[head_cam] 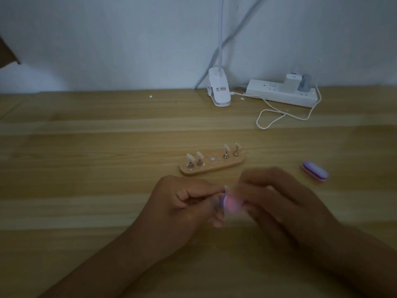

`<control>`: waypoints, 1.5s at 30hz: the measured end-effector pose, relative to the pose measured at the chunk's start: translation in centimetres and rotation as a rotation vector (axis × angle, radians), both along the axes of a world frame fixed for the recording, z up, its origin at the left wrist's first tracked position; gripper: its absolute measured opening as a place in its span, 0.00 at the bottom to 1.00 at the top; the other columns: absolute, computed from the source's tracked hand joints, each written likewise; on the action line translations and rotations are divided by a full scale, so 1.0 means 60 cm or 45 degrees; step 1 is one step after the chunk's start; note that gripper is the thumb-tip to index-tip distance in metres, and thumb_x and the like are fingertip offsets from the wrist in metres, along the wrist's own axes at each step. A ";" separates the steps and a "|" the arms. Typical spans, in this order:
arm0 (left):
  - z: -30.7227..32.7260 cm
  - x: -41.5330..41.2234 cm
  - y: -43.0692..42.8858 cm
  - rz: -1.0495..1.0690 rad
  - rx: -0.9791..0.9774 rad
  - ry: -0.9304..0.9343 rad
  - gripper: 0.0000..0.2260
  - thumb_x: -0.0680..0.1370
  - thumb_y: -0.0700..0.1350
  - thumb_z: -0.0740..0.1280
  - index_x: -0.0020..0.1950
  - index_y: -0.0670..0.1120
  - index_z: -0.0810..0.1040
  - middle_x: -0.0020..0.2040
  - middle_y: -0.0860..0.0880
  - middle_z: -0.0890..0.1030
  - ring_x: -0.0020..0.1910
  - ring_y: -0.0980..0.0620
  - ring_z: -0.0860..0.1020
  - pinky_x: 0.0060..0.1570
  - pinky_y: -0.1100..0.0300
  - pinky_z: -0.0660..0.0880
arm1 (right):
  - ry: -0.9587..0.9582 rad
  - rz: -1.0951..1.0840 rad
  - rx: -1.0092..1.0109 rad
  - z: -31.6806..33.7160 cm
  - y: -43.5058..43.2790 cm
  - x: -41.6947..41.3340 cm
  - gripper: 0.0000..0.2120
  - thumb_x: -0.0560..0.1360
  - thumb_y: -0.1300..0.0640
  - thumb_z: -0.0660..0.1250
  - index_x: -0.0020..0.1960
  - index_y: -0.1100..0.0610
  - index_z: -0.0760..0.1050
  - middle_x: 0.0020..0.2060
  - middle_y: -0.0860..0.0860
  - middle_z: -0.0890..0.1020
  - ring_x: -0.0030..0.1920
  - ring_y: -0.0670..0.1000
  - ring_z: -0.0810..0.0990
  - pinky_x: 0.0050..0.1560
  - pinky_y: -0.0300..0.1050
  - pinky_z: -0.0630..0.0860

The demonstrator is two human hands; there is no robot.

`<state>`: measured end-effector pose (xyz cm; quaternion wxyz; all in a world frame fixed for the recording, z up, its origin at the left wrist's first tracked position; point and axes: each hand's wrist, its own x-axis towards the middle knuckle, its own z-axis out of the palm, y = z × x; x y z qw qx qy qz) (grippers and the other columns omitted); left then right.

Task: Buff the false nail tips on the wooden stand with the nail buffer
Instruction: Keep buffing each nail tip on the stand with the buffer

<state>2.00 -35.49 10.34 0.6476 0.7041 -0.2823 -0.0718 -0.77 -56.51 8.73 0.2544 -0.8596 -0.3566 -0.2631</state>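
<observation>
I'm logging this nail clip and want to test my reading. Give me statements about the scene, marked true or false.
1. The stand holds four nail tips. True.
2. The stand's middle spot is filled. False: it is bare.
3. A spare buffer lies on the table, right of the stand. True.
4. Both hands lie flat on the table. False: the left hand pinches what looks like a fifth nail tip, and the right hand grips a blurred pink buffer.
5. Nothing is plugged in. False: the power strip holds plugs.
</observation>
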 end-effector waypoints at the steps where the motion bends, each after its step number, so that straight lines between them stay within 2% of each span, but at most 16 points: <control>1: 0.000 0.000 0.001 0.016 -0.006 0.016 0.05 0.74 0.41 0.70 0.41 0.46 0.85 0.31 0.47 0.82 0.29 0.54 0.81 0.31 0.71 0.73 | 0.082 -0.067 0.048 0.015 0.000 0.006 0.10 0.82 0.52 0.63 0.55 0.48 0.83 0.51 0.44 0.82 0.52 0.40 0.79 0.57 0.25 0.69; 3: 0.001 0.001 0.002 0.029 -0.001 0.028 0.05 0.74 0.42 0.70 0.41 0.46 0.85 0.31 0.47 0.82 0.29 0.53 0.82 0.31 0.71 0.73 | 0.019 -0.187 0.091 0.032 -0.005 0.013 0.10 0.79 0.61 0.64 0.58 0.56 0.80 0.52 0.53 0.80 0.53 0.43 0.78 0.60 0.28 0.66; 4: 0.002 0.001 0.001 0.022 0.014 0.011 0.04 0.74 0.42 0.70 0.41 0.46 0.85 0.31 0.47 0.82 0.29 0.54 0.81 0.31 0.71 0.73 | 0.060 -0.165 0.095 0.030 -0.004 0.008 0.10 0.79 0.61 0.65 0.58 0.54 0.80 0.52 0.52 0.80 0.53 0.43 0.78 0.60 0.29 0.67; 6: 0.000 0.001 -0.001 0.017 0.115 -0.140 0.04 0.73 0.44 0.72 0.39 0.52 0.84 0.32 0.49 0.82 0.30 0.59 0.80 0.33 0.71 0.72 | 0.069 -0.037 0.063 0.020 0.001 -0.006 0.07 0.80 0.51 0.66 0.54 0.45 0.83 0.51 0.44 0.83 0.51 0.40 0.81 0.56 0.29 0.72; 8: -0.002 0.000 -0.002 0.053 0.254 -0.332 0.06 0.74 0.47 0.71 0.38 0.56 0.82 0.32 0.53 0.81 0.30 0.62 0.78 0.34 0.72 0.70 | 0.089 0.051 0.032 0.009 0.002 -0.003 0.10 0.78 0.39 0.66 0.50 0.41 0.84 0.46 0.39 0.84 0.49 0.36 0.81 0.51 0.25 0.74; 10: -0.005 0.001 -0.001 0.111 0.289 -0.385 0.06 0.75 0.45 0.71 0.39 0.53 0.83 0.32 0.54 0.81 0.31 0.61 0.79 0.35 0.71 0.71 | 0.119 -0.063 0.012 0.019 -0.009 0.011 0.08 0.80 0.51 0.67 0.53 0.49 0.85 0.49 0.45 0.83 0.51 0.40 0.80 0.56 0.23 0.68; 12: -0.005 0.002 0.000 0.133 0.298 -0.392 0.05 0.75 0.44 0.71 0.42 0.52 0.85 0.32 0.54 0.82 0.31 0.60 0.80 0.35 0.69 0.73 | 0.057 -0.206 0.018 0.026 -0.012 0.019 0.09 0.79 0.62 0.66 0.56 0.59 0.83 0.52 0.51 0.81 0.53 0.45 0.80 0.59 0.27 0.67; 16: -0.004 0.005 0.003 0.102 0.338 -0.448 0.08 0.75 0.51 0.68 0.41 0.50 0.85 0.33 0.53 0.81 0.32 0.57 0.79 0.33 0.63 0.74 | 0.100 -0.002 0.110 0.004 0.005 0.002 0.09 0.82 0.57 0.64 0.57 0.53 0.82 0.54 0.48 0.82 0.55 0.41 0.80 0.58 0.30 0.72; 18: -0.004 0.004 0.004 0.120 0.293 -0.399 0.06 0.76 0.48 0.70 0.40 0.51 0.84 0.32 0.53 0.81 0.31 0.58 0.79 0.32 0.66 0.73 | 0.005 -0.066 0.027 0.006 -0.005 0.011 0.09 0.80 0.60 0.64 0.56 0.57 0.82 0.54 0.50 0.81 0.56 0.40 0.77 0.60 0.28 0.67; 21: -0.003 0.001 0.003 0.098 0.105 -0.119 0.07 0.75 0.40 0.69 0.41 0.51 0.84 0.33 0.52 0.82 0.31 0.59 0.81 0.33 0.71 0.74 | -0.089 -0.175 0.114 0.018 -0.016 0.025 0.10 0.78 0.63 0.65 0.57 0.56 0.80 0.53 0.51 0.80 0.54 0.37 0.74 0.60 0.30 0.67; 23: -0.002 0.003 0.004 0.018 0.072 0.043 0.08 0.75 0.41 0.67 0.41 0.47 0.85 0.31 0.48 0.82 0.30 0.54 0.81 0.31 0.65 0.73 | -0.143 -0.067 0.141 0.010 -0.001 0.014 0.09 0.80 0.62 0.65 0.58 0.55 0.80 0.54 0.50 0.79 0.56 0.39 0.76 0.62 0.31 0.67; 27: -0.002 0.008 0.009 -0.089 0.054 0.228 0.10 0.76 0.45 0.66 0.40 0.41 0.83 0.29 0.47 0.78 0.28 0.49 0.80 0.29 0.59 0.70 | -0.078 0.045 0.165 -0.002 0.007 0.011 0.11 0.80 0.62 0.65 0.61 0.55 0.76 0.55 0.52 0.80 0.56 0.45 0.79 0.59 0.37 0.73; 31: 0.003 0.011 0.012 -0.125 -0.002 0.309 0.10 0.76 0.45 0.66 0.38 0.44 0.82 0.28 0.47 0.76 0.27 0.48 0.79 0.28 0.60 0.69 | -0.057 -0.023 0.275 0.008 0.005 0.017 0.10 0.78 0.62 0.65 0.58 0.54 0.77 0.54 0.48 0.78 0.55 0.37 0.75 0.59 0.31 0.69; 35: 0.003 0.007 0.009 -0.219 -0.019 0.319 0.10 0.77 0.45 0.66 0.38 0.45 0.81 0.28 0.47 0.76 0.26 0.47 0.78 0.28 0.58 0.68 | -0.092 0.094 0.224 -0.001 0.019 0.001 0.11 0.79 0.63 0.65 0.60 0.55 0.78 0.55 0.51 0.79 0.57 0.45 0.78 0.60 0.37 0.72; 39: 0.002 0.011 0.012 -0.244 -0.002 0.353 0.11 0.78 0.44 0.63 0.38 0.44 0.79 0.27 0.47 0.75 0.25 0.47 0.77 0.29 0.57 0.68 | -0.083 -0.065 0.256 0.008 0.005 0.020 0.10 0.78 0.63 0.64 0.58 0.55 0.75 0.52 0.51 0.78 0.54 0.39 0.75 0.60 0.31 0.68; 45: 0.003 0.008 0.014 -0.395 -0.053 0.403 0.11 0.79 0.45 0.64 0.38 0.45 0.78 0.27 0.49 0.72 0.23 0.49 0.73 0.28 0.59 0.69 | -0.128 0.018 0.151 0.000 0.014 0.004 0.09 0.80 0.62 0.64 0.59 0.58 0.78 0.55 0.50 0.77 0.57 0.44 0.76 0.62 0.34 0.69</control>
